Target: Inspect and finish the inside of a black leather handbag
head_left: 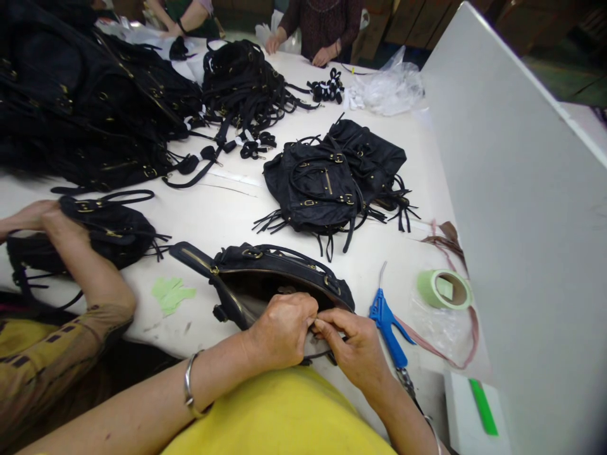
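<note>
A small part at the open mouth of the black handbag (265, 278) is pinched between the fingertips of the left hand (281, 332) and the right hand (356, 351), at the table's (227, 208) near edge. The bag should be kept flat and steady; the blue-handled tool (387, 323) lies just beside.

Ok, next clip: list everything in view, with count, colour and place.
open handbag: one, black, under both hands
finished handbags: two, black, table centre
bag pile: several, black, far left
strap bundle: one heap, black, far centre
blue tool: one, right of the hands
tape roll: one, green, right
plastic bags: clear, far right
white board: one, upright, right edge
co-worker's arm: on another black bag, left
left hand, right hand: both pinching the open handbag's edge
</note>
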A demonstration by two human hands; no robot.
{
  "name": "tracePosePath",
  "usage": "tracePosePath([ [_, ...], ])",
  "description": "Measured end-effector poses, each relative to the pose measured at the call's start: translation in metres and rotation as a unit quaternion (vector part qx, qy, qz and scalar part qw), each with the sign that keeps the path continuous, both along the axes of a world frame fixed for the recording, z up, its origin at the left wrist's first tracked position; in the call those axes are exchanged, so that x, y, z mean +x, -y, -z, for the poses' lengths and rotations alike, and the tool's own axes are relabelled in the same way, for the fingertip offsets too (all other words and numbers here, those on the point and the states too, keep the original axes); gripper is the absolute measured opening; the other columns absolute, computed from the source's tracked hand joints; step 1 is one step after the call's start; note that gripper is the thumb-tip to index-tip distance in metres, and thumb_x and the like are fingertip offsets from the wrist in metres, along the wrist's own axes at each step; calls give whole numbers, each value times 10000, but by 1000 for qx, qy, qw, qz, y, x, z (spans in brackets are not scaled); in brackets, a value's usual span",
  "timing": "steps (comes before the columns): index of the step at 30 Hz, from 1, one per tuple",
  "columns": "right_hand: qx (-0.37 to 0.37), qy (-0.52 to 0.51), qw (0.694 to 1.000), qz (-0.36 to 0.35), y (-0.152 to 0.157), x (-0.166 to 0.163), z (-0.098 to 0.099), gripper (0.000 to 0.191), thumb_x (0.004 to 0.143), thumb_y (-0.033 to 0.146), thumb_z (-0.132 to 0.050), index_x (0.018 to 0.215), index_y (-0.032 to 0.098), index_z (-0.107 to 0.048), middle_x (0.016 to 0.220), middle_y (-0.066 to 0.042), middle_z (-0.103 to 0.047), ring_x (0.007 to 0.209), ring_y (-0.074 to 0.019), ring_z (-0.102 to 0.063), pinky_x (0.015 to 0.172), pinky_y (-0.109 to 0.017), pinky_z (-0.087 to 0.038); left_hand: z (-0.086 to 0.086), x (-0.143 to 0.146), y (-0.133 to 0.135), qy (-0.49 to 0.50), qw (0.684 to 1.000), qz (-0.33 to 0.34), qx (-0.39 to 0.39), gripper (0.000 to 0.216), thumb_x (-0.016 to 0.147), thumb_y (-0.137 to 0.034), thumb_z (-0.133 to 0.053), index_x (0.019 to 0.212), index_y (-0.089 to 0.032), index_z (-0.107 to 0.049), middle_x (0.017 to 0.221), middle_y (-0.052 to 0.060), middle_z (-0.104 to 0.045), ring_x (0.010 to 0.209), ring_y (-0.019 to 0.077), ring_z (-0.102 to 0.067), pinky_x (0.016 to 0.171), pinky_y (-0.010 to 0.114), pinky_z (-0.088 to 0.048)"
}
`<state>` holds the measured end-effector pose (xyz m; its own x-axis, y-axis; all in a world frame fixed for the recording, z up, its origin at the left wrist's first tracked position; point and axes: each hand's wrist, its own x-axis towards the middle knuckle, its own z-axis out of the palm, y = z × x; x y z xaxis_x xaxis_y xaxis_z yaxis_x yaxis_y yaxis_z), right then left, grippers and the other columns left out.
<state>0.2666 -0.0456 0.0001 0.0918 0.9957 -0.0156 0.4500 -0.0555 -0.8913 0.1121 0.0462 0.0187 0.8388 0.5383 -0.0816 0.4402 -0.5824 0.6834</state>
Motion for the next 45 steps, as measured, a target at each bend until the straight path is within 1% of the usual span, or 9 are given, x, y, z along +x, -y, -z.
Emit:
tracePosePath([
  [7,-68,-51,996,0,-2,1,-3,191,911,247,-561,790,199,-700,669,8,-676,609,-129,-630,585,-227,-471,2,0,1,0,999,-18,-36,173,851,-185,-373,741,-189,-506,747,32,-597,729,166,-563,686,296,-410],
  [11,-105,-88,990,20,-1,1,-7,102,865,260,-623,888,199,-702,768,-4,-711,671,-138,-656,614,-214,-504,4,-4,1,10,999,-36,-27,200,867,-195,-374,745,-186,-533,727,25,-601,717,162,-562,683,292,-400],
  [16,-90,-130,987,34,-1,0,-6,160,871,325,-620,849,180,-684,759,-19,-696,630,-135,-651,583,-208,-507,4,-7,1,10,999,-33,-28,192,867,-197,-379,753,-186,-533,735,22,-604,721,160,-563,681,289,-394],
  [25,-88,-56,994,45,2,-11,-1,156,837,162,-566,702,180,-641,648,6,-645,590,-122,-564,570,-219,-425,8,-3,5,-11,999,-19,26,175,839,-174,-370,705,-201,-479,699,24,-585,690,166,-568,626,293,-368],
  [29,-68,-30,995,65,1,-14,0,173,843,126,-532,695,191,-594,638,15,-619,616,-130,-561,581,-222,-420,7,-2,2,-24,999,-27,-5,195,847,-171,-388,682,-200,-488,671,19,-597,688,166,-587,628,287,-385],
  [33,-54,-15,996,63,3,-11,4,182,905,179,-486,746,202,-572,654,16,-588,621,-136,-559,597,-235,-438,1,-9,-5,-2,997,-41,-57,191,852,-173,-445,902,-190,-629,828,34,-689,815,179,-642,745,296,-475],
  [36,-47,-18,996,67,5,-8,6,183,944,245,-465,802,205,-575,708,5,-611,635,-138,-580,615,-245,-458,-5,-25,-9,25,998,-62,-20,287,868,-165,-461,1089,-194,-641,1019,55,-708,960,188,-648,870,315,-499],
  [40,-30,-55,994,89,12,-5,-1,176,970,307,-453,911,209,-587,810,-19,-671,689,-141,-648,651,-241,-519,-14,-57,-10,39,995,-60,65,238,933,-200,-443,1040,-195,-655,987,46,-692,932,158,-643,845,266,-511],
  [45,25,-43,988,147,30,11,-11,162,965,338,-504,966,210,-604,829,-31,-678,672,-139,-661,627,-234,-562,-15,-105,-20,65,955,-186,222,191,937,-212,-489,1076,-190,-620,1045,62,-633,1006,179,-608,929,300,-489],
])
